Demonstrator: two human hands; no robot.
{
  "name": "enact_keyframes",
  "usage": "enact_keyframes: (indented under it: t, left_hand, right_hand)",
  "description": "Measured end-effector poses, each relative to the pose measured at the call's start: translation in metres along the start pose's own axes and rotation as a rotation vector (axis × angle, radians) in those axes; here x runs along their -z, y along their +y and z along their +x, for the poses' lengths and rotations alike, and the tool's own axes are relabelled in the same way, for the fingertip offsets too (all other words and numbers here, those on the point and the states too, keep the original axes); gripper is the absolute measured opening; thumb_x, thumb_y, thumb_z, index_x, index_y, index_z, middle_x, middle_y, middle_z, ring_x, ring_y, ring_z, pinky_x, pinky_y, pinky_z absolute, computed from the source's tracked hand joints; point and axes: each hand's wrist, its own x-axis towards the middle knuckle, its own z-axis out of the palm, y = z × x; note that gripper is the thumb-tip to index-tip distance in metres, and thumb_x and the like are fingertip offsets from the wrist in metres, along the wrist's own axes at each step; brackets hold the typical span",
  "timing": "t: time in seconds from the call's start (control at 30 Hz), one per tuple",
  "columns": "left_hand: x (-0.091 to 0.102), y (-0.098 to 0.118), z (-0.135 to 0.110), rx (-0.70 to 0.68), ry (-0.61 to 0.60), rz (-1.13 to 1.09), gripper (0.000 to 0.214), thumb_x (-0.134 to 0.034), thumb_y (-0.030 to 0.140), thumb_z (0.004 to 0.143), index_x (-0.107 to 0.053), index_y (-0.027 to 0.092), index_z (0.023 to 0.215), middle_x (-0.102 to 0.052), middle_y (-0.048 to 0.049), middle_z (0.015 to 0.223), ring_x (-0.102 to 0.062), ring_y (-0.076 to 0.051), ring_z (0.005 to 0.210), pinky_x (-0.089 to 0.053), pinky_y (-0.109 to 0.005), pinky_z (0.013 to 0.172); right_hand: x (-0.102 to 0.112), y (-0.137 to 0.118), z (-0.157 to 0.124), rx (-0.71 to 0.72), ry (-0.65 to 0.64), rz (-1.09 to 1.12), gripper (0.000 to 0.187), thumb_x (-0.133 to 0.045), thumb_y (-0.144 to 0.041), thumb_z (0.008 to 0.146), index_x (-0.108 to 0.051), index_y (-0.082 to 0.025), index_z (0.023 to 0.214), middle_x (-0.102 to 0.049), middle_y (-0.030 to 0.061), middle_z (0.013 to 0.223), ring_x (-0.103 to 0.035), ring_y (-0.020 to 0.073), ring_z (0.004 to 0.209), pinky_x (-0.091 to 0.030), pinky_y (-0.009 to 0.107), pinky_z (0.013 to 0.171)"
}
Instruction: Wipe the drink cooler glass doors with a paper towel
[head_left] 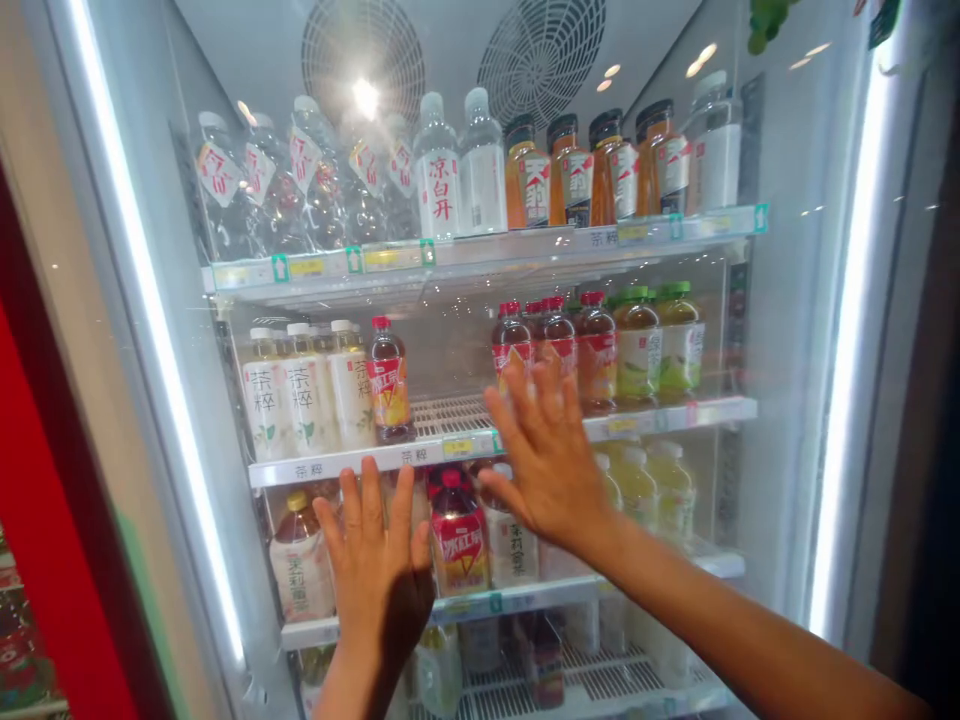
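My left hand (381, 565) is raised with its fingers spread, below the middle shelf's front edge and partly over a bottle with a gold cap (300, 560). Higher and to the right, my right hand (553, 460) is also spread open, covering part of the red-capped iced tea bottles (598, 355). Neither hand holds anything. Between the hands a large red-labelled iced tea bottle (459, 540) stands on the lower shelf. A single red-capped bottle (389, 385) stands beside white-capped tea bottles (301, 395). Reflections suggest a glass pane; whether my palms touch it I cannot tell.
The drinks cooler has lit strips (142, 300) along both sides. Clear water bottles (437, 185) and amber bottles with black caps (571, 180) line the top shelf (495, 250). Round fan grilles (541, 60) are above. A red panel (52, 520) borders the left.
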Motion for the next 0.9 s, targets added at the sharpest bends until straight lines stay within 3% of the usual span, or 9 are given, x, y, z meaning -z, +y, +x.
enact_keyframes:
  t: [0.1,0.17,0.27,0.37,0.43,0.53,0.63,0.8,0.9]
  left_hand:
    - [0.011,-0.041,0.016,-0.079,0.027,0.001,0.081,-0.058,0.023,0.094,-0.015,0.021,0.162,-0.002,-0.0084,0.173,0.002,-0.026,0.16,0.002,-0.054,0.13]
    - [0.016,-0.066,0.029,-0.143,0.047,-0.009,0.08,-0.058,0.026,0.094,-0.016,0.021,0.162,-0.003,-0.0083,0.173,0.002,-0.026,0.16,0.003,-0.053,0.131]
    - [0.02,-0.089,0.041,-0.212,0.067,-0.052,0.079,-0.058,0.03,0.095,-0.017,0.021,0.162,-0.006,-0.0085,0.172,0.002,-0.027,0.16,0.005,-0.054,0.13]
    - [0.022,-0.094,0.041,-0.193,0.061,-0.1,0.077,-0.055,0.029,0.096,-0.015,0.027,0.162,-0.014,-0.0059,0.171,0.001,-0.027,0.16,0.005,-0.059,0.13]
    - [0.023,-0.096,0.038,-0.127,0.055,-0.132,0.076,-0.051,0.027,0.097,-0.012,0.028,0.162,-0.016,-0.0057,0.171,0.001,-0.028,0.16,0.003,-0.063,0.129]
    - [0.024,-0.103,0.035,-0.079,0.054,-0.173,0.075,-0.049,0.026,0.099,-0.01,0.027,0.163,-0.013,-0.0068,0.172,0.001,-0.027,0.16,0.002,-0.064,0.129]
    - [0.025,-0.111,0.036,-0.126,0.055,-0.174,0.075,-0.049,0.026,0.098,-0.011,0.026,0.163,-0.015,-0.0075,0.171,0.0,-0.026,0.16,0.005,-0.062,0.129]
    - [0.03,-0.112,0.026,-0.149,0.057,-0.155,0.079,-0.054,0.023,0.096,-0.012,0.023,0.163,-0.013,-0.0097,0.171,0.001,-0.026,0.16,0.006,-0.059,0.129]
    - [0.029,-0.106,0.006,-0.101,0.046,-0.164,0.082,-0.055,0.02,0.094,-0.01,0.023,0.163,-0.014,-0.0117,0.171,-0.002,-0.03,0.16,0.0,-0.065,0.128]
  right_hand:
    - [-0.014,-0.03,-0.008,0.372,-0.156,0.044,0.078,-0.04,-0.066,0.101,-0.029,-0.018,0.161,-0.027,0.0022,0.169,-0.009,0.0239,0.16,-0.018,0.053,0.131]
    - [-0.015,-0.03,0.017,0.484,-0.224,0.056,0.072,-0.04,-0.068,0.101,-0.033,-0.026,0.159,-0.033,-0.0029,0.167,-0.017,0.0214,0.159,-0.016,0.051,0.132]
    - [-0.013,-0.017,0.081,0.286,-0.195,0.017,0.069,-0.028,-0.072,0.101,-0.029,-0.035,0.16,-0.027,-0.004,0.17,-0.016,0.028,0.159,-0.006,0.064,0.128]
    - [-0.018,-0.028,0.115,0.027,-0.1,-0.062,0.079,-0.021,-0.076,0.1,-0.023,-0.028,0.163,-0.018,0.0026,0.172,-0.002,0.0357,0.159,0.0,0.072,0.123]
    - [-0.027,-0.053,0.104,0.032,-0.085,-0.076,0.082,-0.025,-0.074,0.1,-0.021,-0.022,0.163,-0.019,0.0059,0.172,0.002,0.0342,0.159,0.0,0.071,0.124]
    - [-0.039,-0.088,0.069,0.228,-0.158,-0.041,0.075,-0.036,-0.062,0.103,-0.025,-0.017,0.162,-0.028,0.0053,0.169,0.001,0.0275,0.16,-0.004,0.064,0.128]
    - [-0.04,-0.09,0.065,0.345,-0.211,-0.01,0.073,-0.042,-0.056,0.102,-0.025,-0.016,0.162,-0.031,0.0037,0.168,-0.001,0.0241,0.161,-0.008,0.06,0.13]
    - [-0.037,-0.088,0.093,0.027,-0.094,-0.127,0.072,-0.04,-0.05,0.104,-0.019,-0.014,0.163,-0.023,0.0099,0.17,0.005,0.0282,0.16,-0.003,0.063,0.129]
    - [-0.051,-0.123,0.063,0.105,-0.109,-0.097,0.066,-0.039,-0.05,0.102,-0.036,-0.012,0.157,-0.033,0.0077,0.167,0.001,0.0293,0.16,-0.002,0.06,0.13]
